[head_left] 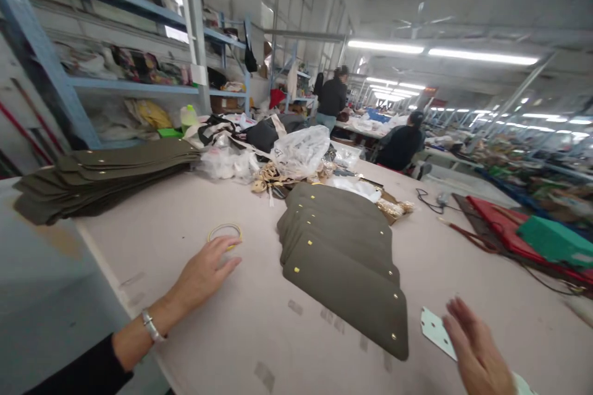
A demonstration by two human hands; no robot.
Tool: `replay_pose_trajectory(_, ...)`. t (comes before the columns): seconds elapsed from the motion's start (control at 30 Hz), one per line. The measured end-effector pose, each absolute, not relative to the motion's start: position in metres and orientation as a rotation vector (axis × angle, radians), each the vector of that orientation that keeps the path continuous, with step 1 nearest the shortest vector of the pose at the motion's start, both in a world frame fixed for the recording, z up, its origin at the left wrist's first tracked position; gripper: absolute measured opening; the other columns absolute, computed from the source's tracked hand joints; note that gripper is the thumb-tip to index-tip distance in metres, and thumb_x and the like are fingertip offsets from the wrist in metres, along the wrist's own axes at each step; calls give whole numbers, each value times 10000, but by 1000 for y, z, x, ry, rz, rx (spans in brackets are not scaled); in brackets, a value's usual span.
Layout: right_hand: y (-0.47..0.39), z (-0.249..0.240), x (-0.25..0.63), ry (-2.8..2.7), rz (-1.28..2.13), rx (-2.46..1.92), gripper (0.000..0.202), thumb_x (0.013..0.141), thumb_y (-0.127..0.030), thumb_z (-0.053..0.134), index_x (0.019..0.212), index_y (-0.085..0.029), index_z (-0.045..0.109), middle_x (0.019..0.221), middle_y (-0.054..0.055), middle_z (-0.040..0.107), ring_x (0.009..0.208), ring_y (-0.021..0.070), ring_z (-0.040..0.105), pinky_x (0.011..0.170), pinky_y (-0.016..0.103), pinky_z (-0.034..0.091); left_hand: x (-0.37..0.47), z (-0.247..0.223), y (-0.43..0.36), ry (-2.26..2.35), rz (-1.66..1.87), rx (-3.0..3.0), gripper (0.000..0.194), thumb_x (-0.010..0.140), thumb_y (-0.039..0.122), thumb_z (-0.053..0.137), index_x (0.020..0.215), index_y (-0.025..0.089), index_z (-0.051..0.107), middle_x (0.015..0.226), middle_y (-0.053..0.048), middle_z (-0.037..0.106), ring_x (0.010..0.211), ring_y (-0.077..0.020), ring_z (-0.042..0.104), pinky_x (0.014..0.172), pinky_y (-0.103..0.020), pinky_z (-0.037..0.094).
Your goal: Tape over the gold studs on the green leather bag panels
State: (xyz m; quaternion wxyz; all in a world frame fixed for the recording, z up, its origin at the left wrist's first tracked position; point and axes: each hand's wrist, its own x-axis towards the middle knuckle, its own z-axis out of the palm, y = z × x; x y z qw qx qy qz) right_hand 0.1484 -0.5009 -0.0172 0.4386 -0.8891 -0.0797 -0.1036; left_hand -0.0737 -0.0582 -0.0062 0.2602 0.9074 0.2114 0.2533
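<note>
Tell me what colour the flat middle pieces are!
Dark olive: the flat pieces show in the head view.

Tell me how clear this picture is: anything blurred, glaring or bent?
Head view: the right hand looks smeared, while the left hand is clearer; head view: the olive panels keep fairly crisp edges; head view: the ceiling tube lights are blown out to white; head view: the blue shelving leans and stretches, perhaps from a wide lens.
</note>
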Motion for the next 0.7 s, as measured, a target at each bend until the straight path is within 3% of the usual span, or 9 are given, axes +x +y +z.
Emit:
replay_pose_trajectory(0.07,-467,-12,158,-177,-170,-2154,839,810,-709,395,1433,-147,356,1416,160,454,1296,315,432,1096,477,318,-53,-5,-65,539,609,2377,553,835,509,502,1290,195,490,1335,-92,538,1215,-258,522,1070,-411,388)
replay_pose_trajectory(0.13,-437,-15,170,-107,-119,-2153,934,782,-756,354,1452,-107,308,1452,189,399,1327,322,391,1115,473,275,-27,-4,-80,504,522,2315,713,805,514,542,1391,143,377,1452,-130,410,1332,-270,398,1125,-410,311)
replay_pose_trajectory(0.23,-409,-25,182,-79,-74,-2182,982,764,-778,337,1460,-87,284,1470,206,362,1347,328,357,1128,465,239,16,-9,-98,444,384,2295,930,747,531,609,1453,47,245,1520,-201,251,1411,-299,241,1162,-413,228)
replay_pose_trajectory(0.33,-395,-34,182,-113,-49,-2196,954,770,-775,331,1466,-126,279,1481,173,358,1358,313,341,1137,456,212,46,-20,-103,473,350,2327,1043,710,581,630,1454,-13,205,1514,-251,220,1418,-335,200,1164,-442,200)
replay_pose_trajectory(0.5,-374,-40,170,-110,-120,-2159,937,774,-762,349,1454,-119,300,1492,167,342,1380,298,301,1140,444,202,57,-31,-100,507,414,2335,1004,698,609,630,1458,73,252,1501,-208,284,1395,-321,266,1151,-433,227)
replay_pose_trajectory(0.7,-375,-35,202,-34,-108,-2084,899,789,-736,365,1448,-126,327,1445,164,424,1304,318,423,1104,448,282,60,-39,-97,583,509,2354,1069,625,594,708,1468,135,238,1538,-215,157,1418,-370,170,1136,-510,225)
